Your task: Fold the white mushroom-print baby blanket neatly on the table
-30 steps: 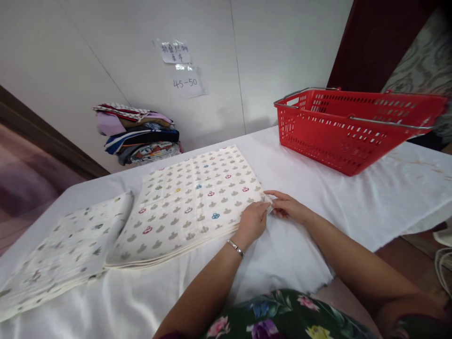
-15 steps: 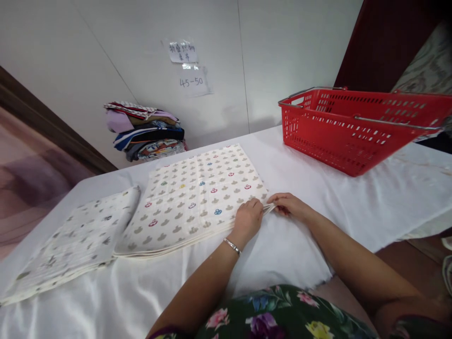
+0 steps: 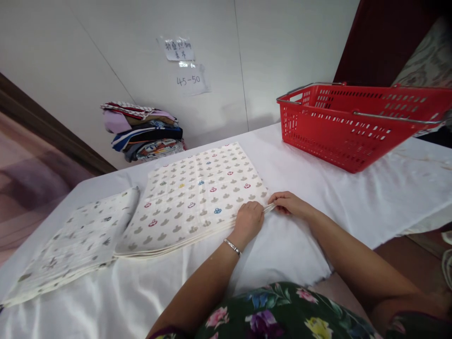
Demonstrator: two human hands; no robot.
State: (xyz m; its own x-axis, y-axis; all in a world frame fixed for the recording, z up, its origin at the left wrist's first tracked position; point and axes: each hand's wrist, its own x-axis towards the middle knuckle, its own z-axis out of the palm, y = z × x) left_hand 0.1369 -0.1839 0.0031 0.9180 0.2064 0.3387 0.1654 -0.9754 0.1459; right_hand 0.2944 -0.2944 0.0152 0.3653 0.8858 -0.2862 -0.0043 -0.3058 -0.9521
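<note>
A cream patterned cloth [image 3: 197, 197], folded into a square, lies on the white-covered table [image 3: 353, 197]. My left hand [image 3: 249, 220], with a bracelet at the wrist, rests on the cloth's near right edge, its fingers curled over the layers. My right hand [image 3: 290, 204] pinches the cloth's near right corner. A second folded cloth [image 3: 76, 238], with a fainter print, lies to the left, touching the first one.
A red plastic basket [image 3: 353, 127] with metal handles stands at the back right of the table. A stack of folded coloured clothes [image 3: 143, 132] sits against the white wall. Two paper notes [image 3: 185, 66] are stuck on the wall above.
Both hands stay at the cloth's near right corner; the left hand has slid slightly along the edge. The view has shifted a little.
</note>
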